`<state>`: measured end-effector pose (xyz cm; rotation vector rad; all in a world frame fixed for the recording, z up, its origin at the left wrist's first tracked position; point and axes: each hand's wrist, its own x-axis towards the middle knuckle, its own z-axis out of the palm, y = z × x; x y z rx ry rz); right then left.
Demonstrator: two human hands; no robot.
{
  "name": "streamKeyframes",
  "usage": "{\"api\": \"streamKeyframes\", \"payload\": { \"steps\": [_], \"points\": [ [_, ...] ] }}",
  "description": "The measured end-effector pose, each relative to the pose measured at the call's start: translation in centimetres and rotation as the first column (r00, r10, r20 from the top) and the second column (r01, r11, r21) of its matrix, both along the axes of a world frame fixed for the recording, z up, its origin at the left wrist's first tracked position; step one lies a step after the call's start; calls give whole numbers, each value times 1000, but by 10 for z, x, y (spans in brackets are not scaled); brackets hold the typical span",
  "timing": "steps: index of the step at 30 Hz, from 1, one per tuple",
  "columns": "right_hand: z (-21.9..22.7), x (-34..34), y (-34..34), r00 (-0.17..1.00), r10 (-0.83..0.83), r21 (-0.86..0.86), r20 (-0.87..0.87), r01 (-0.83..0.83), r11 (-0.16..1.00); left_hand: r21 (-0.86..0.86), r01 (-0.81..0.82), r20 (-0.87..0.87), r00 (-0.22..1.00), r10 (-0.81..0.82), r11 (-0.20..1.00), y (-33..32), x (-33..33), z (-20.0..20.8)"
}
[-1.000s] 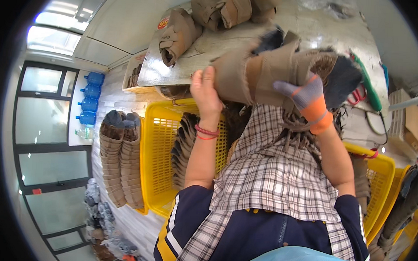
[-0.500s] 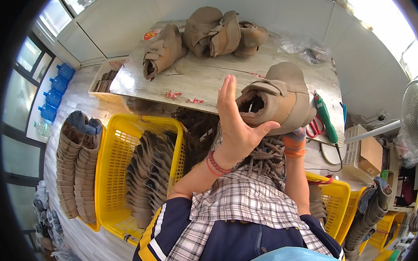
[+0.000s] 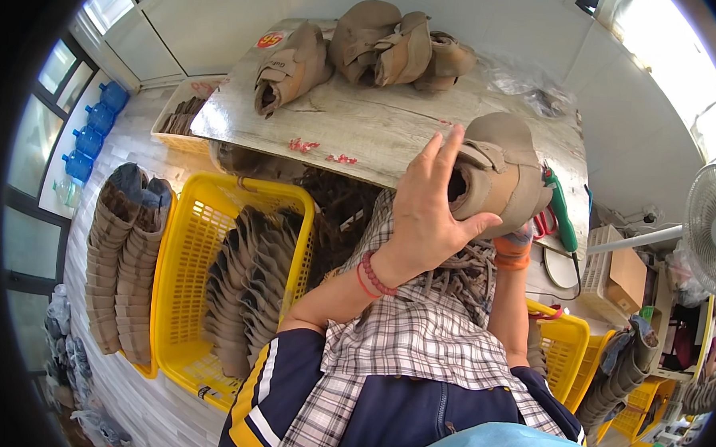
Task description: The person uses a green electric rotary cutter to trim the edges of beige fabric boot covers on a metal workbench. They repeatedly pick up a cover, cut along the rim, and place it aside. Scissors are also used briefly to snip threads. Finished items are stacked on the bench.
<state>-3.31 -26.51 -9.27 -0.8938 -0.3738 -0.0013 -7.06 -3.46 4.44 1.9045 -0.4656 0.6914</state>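
Note:
A taupe shoe upper [image 3: 508, 170] with a strap and a dark opening is held up over the near table edge. My right hand [image 3: 515, 240], in a grey and orange glove, grips it from below; most of its fingers are hidden behind the upper. At the upper's left end is my bare left hand [image 3: 431, 207], with a red beaded bracelet at the wrist. Its fingers stretch upward beside the opening and its thumb lies along the near side. Below them, a heap of brown strips [image 3: 456, 272] lies on my plaid apron [image 3: 417, 330].
Several similar uppers [image 3: 366, 44] stand along the back of the table [image 3: 242, 138]. At its right lie a green hand tool [image 3: 562, 212] and red-handled scissors [image 3: 545, 224]. Yellow baskets [image 3: 185, 248] with stacked brown pieces flank me; a white fan [image 3: 710, 215] stands right.
My left hand has moved right and closer to the upper's opening, covering more of it. The upper stays in my right hand, and the whole view has shifted slightly.

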Motion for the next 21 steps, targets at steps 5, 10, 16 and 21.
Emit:
{"api": "streamKeyframes", "payload": {
  "steps": [5, 10, 16, 21],
  "points": [
    [31, -17, 15, 984, -147, -269, -97, 116, 956, -114, 105, -166, 978, -123, 988, 7, 15, -42],
    [57, -27, 50, 989, -141, -310, -54, 118, 943, -86, 95, -249, 962, -114, 992, 23, 18, -52],
    [50, -10, 49, 948, -264, -148, -179, 239, 960, -540, 428, -136, 806, -576, 725, 56, 31, -34],
    [25, -7, 10, 954, -147, 0, -261, 152, 988, 99, -710, 303, 689, 658, 698, 181, 129, -95]
  ]
}}
